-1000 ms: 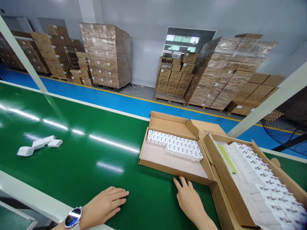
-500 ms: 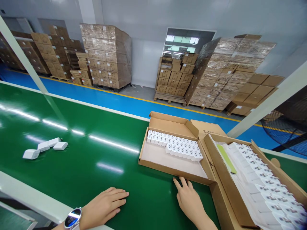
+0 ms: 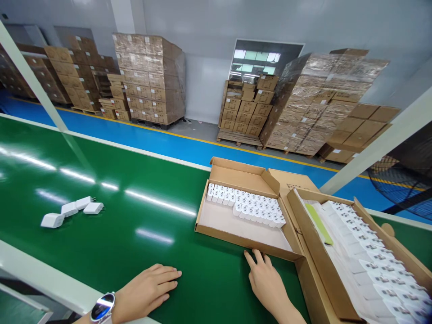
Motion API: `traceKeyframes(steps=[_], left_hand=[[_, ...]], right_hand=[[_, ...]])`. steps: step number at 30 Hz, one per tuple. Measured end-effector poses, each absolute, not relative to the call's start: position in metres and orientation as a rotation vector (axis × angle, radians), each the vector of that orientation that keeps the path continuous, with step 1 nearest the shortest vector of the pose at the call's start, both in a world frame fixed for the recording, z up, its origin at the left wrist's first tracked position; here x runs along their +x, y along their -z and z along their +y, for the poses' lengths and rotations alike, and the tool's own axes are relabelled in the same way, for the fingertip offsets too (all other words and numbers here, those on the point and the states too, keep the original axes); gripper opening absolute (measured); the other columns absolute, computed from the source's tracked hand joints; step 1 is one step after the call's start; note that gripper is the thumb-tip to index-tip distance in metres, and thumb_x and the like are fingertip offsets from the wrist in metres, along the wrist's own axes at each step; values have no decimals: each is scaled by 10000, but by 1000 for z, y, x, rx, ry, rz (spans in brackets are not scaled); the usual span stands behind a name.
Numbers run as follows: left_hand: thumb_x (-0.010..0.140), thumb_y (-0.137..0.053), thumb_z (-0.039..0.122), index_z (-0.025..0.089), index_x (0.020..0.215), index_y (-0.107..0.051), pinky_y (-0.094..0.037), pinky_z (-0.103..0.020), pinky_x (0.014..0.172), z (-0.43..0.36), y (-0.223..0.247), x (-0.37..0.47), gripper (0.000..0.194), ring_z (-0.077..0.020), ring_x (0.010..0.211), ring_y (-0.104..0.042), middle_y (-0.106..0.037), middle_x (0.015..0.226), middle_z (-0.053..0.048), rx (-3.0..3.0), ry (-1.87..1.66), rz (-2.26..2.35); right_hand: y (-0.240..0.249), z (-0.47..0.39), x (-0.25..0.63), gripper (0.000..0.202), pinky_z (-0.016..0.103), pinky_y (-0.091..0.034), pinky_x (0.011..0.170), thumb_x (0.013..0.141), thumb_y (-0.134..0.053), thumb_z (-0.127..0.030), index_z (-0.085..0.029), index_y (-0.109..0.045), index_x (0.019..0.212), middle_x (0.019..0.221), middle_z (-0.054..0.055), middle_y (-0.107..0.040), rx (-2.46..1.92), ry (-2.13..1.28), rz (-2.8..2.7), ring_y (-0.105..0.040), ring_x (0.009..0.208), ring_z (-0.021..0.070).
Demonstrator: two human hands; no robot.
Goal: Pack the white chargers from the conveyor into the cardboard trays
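Observation:
My left hand [image 3: 146,288] lies flat on the green conveyor belt [image 3: 111,225], palm down, holding nothing; a watch is on its wrist. My right hand [image 3: 266,281] rests on the belt with its fingertips against the near wall of a shallow cardboard tray [image 3: 236,234]. Rows of white chargers [image 3: 246,206] fill the far part of that tray. Several loose white chargers [image 3: 70,210] lie on the belt at the left, well away from both hands.
A second, larger cardboard box [image 3: 337,279] full of white chargers stands at the right, touching the tray. Slanted white frame posts [image 3: 374,148] cross the view. Beyond the belt are a blue floor and pallets of stacked cartons [image 3: 150,78]. A black fan [image 3: 408,180] is at the far right.
The loose chargers on the belt have travelled to the right, toward me. Both hands and the boxes have stayed where they were.

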State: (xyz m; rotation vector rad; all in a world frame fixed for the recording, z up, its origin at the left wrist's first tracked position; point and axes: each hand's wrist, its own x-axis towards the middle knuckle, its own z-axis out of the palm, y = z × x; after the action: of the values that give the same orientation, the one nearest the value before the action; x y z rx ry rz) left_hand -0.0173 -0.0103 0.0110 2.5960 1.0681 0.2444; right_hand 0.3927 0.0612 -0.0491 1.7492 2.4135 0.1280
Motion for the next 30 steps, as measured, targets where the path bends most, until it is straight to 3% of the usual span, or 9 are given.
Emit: traceKeyframes(steps=[14, 23, 30], left_hand=[[986, -580, 177, 340, 1344, -684, -514, -334, 1118, -10, -10, -16, 407, -226, 1322, -634, -608, 1495, 6, 2577, -321, 1065], [986, -581, 182, 325, 1324, -697, -526, -349, 1112, -8, -10, -15, 385, -236, 1319, -637, -609, 1494, 2, 2583, -301, 1072], [989, -589, 193, 328, 1327, -694, -536, -339, 1100, -9, -10, -17, 378, -234, 1311, -644, -607, 1496, -5, 2582, -333, 1054]], right_hand=[[60, 64, 400, 565, 386, -585, 833, 874, -531, -151, -203, -618, 1430, 1449, 163, -581, 1820, -136, 2470, -623, 1166, 354], [50, 62, 394, 586, 387, -585, 807, 868, -506, -88, -230, -629, 1423, 1471, 149, -563, 1760, -121, 2407, -622, 1188, 375], [57, 64, 397, 543, 395, -573, 877, 850, -542, -110, -185, -651, 1376, 1480, 163, -551, 1762, -145, 2376, -605, 1201, 365]])
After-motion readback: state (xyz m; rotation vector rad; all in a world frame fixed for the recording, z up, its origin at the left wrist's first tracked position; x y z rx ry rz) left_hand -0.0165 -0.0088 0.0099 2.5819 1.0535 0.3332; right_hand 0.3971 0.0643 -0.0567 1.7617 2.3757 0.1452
